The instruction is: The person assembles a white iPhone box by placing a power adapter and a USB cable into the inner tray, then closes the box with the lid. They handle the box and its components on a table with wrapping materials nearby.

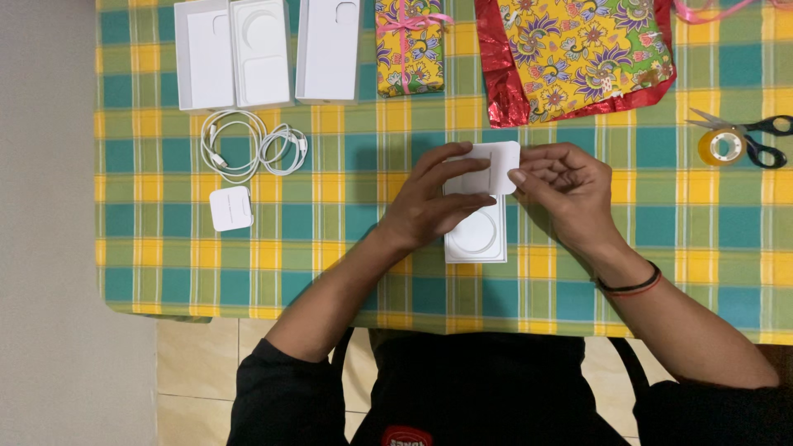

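Both hands meet over the middle of a checked tablecloth [347, 281]. My left hand [434, 202] and my right hand [562, 190] hold a small white rounded card or flat piece [496, 165] between fingertips. Under it lies a white tray insert with a round recess [477, 235], which my left hand partly covers. My right wrist wears a dark band.
White box parts [264, 54] lie at the back left. Coiled white cables [252, 147] and a white power adapter [230, 207] sit left of my hands. A wrapped gift [409, 49], floral wrapping paper [582, 54], tape roll [721, 147] and scissors [764, 136] lie at the back and right.
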